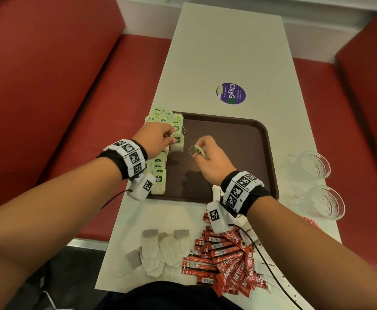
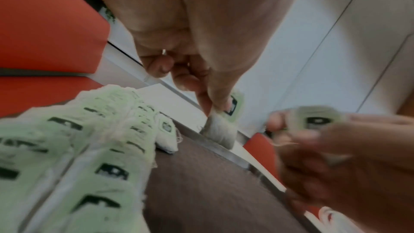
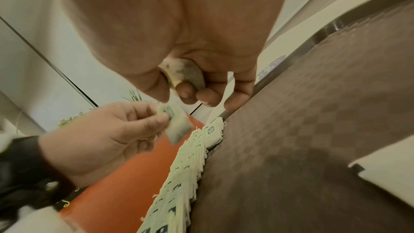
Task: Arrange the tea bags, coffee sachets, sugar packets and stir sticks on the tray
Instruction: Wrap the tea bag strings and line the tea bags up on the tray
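A brown tray (image 1: 239, 139) lies mid-table with rows of green-tagged tea bags (image 1: 159, 166) along its left edge. My left hand (image 1: 170, 136) pinches one tea bag (image 1: 176, 143) by its top, just above that row; the left wrist view shows the bag (image 2: 220, 127) hanging from the fingertips (image 2: 209, 107). My right hand (image 1: 197, 151) hovers over the tray's middle, fingers curled round another tea bag (image 3: 188, 73), its tag (image 1: 200, 150) and string showing. Loose tea bags (image 1: 160, 249), red coffee sachets (image 1: 227, 260) and white sugar packets (image 1: 216, 192) lie near the table's front.
Two glass cups (image 1: 310, 165) (image 1: 324, 202) stand right of the tray. A purple round sticker (image 1: 231, 93) marks the white table (image 1: 223, 52) beyond it. Red bench seats (image 1: 49, 86) flank the table. Cables trail from both wrist cameras.
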The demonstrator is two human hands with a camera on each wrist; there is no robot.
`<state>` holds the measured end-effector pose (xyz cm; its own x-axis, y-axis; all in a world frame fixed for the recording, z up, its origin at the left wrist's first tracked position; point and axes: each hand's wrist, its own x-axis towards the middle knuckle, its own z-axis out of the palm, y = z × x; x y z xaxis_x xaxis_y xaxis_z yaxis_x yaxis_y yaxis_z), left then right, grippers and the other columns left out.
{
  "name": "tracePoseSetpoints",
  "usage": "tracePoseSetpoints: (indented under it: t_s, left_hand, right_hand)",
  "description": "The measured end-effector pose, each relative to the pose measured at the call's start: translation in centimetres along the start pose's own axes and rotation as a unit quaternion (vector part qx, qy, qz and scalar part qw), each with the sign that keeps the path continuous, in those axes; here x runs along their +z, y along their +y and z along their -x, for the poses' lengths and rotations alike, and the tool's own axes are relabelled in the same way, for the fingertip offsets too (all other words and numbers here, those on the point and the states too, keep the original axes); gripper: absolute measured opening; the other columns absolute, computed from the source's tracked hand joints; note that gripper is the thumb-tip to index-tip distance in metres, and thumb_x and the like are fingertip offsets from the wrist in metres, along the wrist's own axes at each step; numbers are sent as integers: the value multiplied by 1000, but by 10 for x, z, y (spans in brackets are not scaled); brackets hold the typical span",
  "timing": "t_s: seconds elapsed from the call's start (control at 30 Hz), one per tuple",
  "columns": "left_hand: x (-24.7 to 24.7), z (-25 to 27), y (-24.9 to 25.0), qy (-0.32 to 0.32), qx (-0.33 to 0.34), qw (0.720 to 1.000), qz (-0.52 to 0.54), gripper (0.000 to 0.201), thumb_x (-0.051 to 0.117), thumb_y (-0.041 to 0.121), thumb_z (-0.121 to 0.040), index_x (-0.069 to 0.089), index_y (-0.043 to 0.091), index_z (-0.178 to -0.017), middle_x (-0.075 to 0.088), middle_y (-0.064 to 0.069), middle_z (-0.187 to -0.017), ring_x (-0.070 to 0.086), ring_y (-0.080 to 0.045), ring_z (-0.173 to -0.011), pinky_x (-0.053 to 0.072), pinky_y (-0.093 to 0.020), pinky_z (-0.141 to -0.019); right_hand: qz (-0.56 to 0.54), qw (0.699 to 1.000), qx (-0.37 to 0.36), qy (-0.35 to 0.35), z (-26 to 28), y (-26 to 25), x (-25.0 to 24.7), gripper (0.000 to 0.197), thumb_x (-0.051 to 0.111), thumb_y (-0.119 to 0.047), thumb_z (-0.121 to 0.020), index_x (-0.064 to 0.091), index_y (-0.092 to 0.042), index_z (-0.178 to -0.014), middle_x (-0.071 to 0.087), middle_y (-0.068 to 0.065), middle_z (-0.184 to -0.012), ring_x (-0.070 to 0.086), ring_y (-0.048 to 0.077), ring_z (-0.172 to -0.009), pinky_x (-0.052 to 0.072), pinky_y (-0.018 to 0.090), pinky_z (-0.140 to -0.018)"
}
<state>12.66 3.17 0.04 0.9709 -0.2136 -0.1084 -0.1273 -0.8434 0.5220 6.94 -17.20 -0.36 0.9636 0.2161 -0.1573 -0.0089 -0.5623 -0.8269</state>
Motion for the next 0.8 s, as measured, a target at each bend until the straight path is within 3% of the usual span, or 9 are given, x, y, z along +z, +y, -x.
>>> tracePoseSetpoints:
  t_s: [0.1,0.27,0.4,0.5,0.67,0.8]
  left_hand:
    - [9,-28,-9,-48,-49,997,-39,24,69,32,-92,68,15,-109,69,0,-99,63,-17,-94,46,-26,-81]
    - [19,-63,-14,-45,-78,989,-115,27,68,38,-91,69,18,-108,69,-1,-104,63,-22,-98,53,-34,-85]
    - [19,-75,-17,-12,-99,985,-142,29,72,45,-85,65,27,-107,69,4,-108,63,-22,-103,52,-37,-89]
    - [24,-76,-16,30,-86,986,-138,38,72,49,-82,59,30,-112,64,4,-111,60,-24,-107,47,-41,-93]
    - [29,-72,-10,-60,-21,978,-200,44,75,58,-76,65,33,-111,59,2,-115,60,-24,-106,50,-40,-89]
    - [24,-69,-8,-65,-28,971,-228,44,71,61,-79,66,33,-113,59,1,-117,59,-25,-108,46,-40,-92]
  right_hand:
    - [18,1000,17,-11,-1,3,-6,8,52,-16,-96,47,-11,-101,59,3,-81,54,17,-66,45,33,-61]
    - [16,999,12,-28,-2,12,-5,10,61,-26,-90,53,-20,-87,71,5,-86,67,27,-81,56,47,-75]
    - [-4,999,10,-32,-2,16,-8,13,65,-30,-92,56,-20,-91,73,1,-82,71,14,-73,59,45,-75]
    - [-24,998,23,-51,-1,16,-9,11,65,-28,-95,56,-22,-94,74,2,-82,72,12,-68,60,46,-75]
    - [-12,998,27,-57,-7,20,-7,8,62,-32,-96,59,-24,-95,74,4,-75,73,15,-67,58,54,-78]
    - [-21,998,34,-51,-9,16,-7,14,60,-31,-98,64,-17,-99,74,4,-81,73,15,-69,59,52,-77]
